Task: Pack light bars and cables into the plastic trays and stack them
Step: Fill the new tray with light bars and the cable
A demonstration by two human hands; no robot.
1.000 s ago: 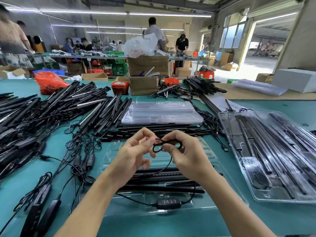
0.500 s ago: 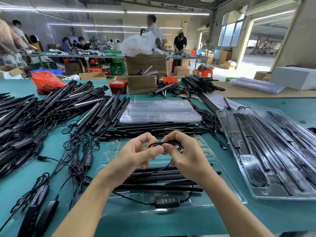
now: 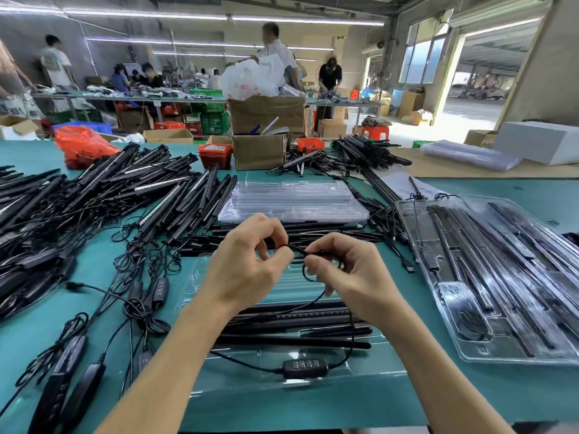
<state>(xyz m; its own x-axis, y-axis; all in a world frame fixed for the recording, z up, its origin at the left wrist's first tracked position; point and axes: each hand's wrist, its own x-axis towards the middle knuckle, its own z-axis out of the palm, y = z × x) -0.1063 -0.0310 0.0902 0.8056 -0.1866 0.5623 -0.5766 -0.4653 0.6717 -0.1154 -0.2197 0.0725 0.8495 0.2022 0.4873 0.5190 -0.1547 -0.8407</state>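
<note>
Left hand and right hand pinch a small coiled loop of black cable above the clear plastic tray of light bars beneath them; a slackened pinch could let the coil spring open.

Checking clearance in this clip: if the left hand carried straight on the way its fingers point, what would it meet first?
The left hand points right, along the black cable it pinches; it would probably meet the right hand first, already very close, though depth is unclear.
</note>
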